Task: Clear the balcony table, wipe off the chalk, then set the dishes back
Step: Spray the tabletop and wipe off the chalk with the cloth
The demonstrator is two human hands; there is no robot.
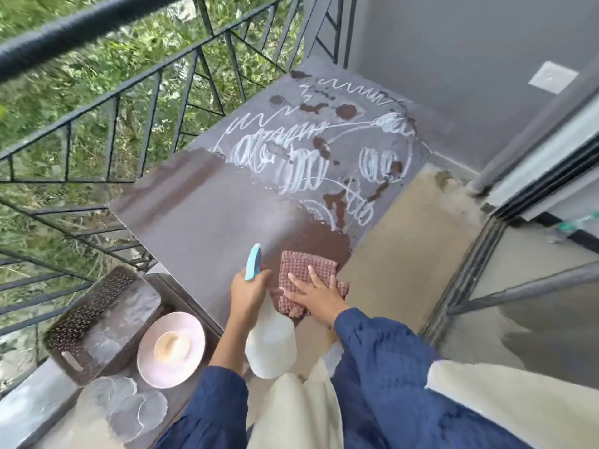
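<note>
The brown balcony table (201, 215) carries white chalk scribbles (291, 157) over its far half, while the near half looks wiped and damp. At the table's near corner lies a pink waffle cloth (301, 270), and my right hand (316, 294) presses flat on it with straight fingers. Just left of the cloth, my left hand (248, 294) grips a white spray bottle (270, 345) with a blue trigger head. A pink plate (189, 332) with a small cream bowl (171, 347) on it sits on a surface at lower left.
A dark perforated basket (94, 303) holding clear ware and several clear glass dishes (126, 403) sit beside the plate. A black metal railing (129, 92) runs along the left, with greenery beyond. A grey wall and a sliding door frame (531, 176) close the right side.
</note>
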